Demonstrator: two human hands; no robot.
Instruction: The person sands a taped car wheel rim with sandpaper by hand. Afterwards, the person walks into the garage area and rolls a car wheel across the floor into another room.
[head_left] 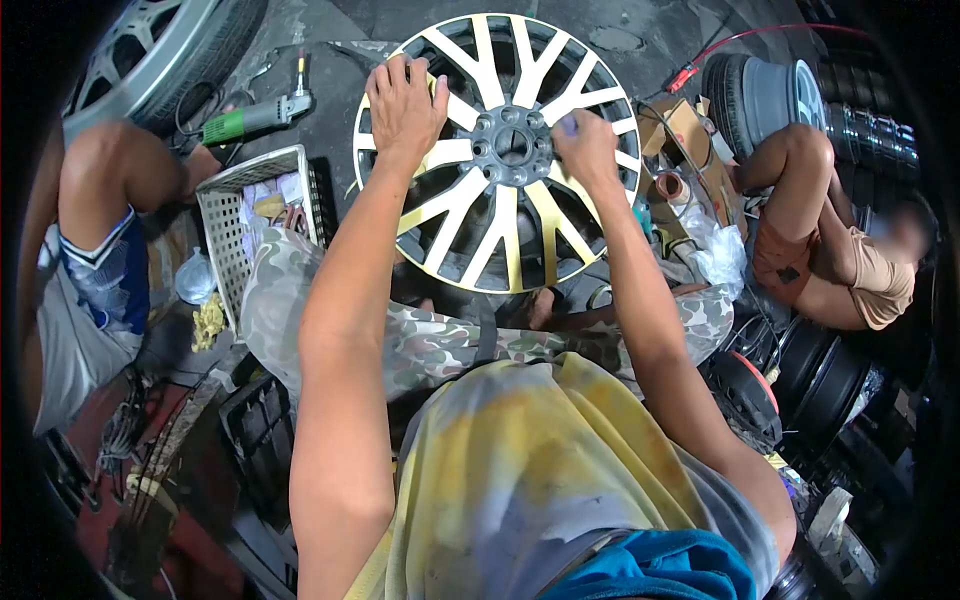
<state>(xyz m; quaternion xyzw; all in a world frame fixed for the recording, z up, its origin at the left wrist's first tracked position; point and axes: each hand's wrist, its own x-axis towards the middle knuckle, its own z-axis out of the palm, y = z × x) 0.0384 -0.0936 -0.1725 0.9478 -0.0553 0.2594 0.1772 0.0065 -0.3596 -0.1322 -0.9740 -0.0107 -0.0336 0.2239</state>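
Observation:
In front of me an alloy wheel rim [514, 195] lies face up, its Y-shaped spokes pale and shiny with yellowish tints, dark between them. My left hand [405, 108] rests flat on the rim's upper left edge, fingers stretched out over a spoke. On the right side of the hub, my right hand [588, 150] presses against a spoke with its fingers curled. A small greyish patch shows at its fingertips; what it is I cannot make out.
A green angle grinder [245, 121] lies at upper left, above a white plastic basket [262, 165] of small items. People sit close on both sides. At right are a cardboard box [688, 130], a plastic bag [718, 250] and a tyred wheel [765, 95].

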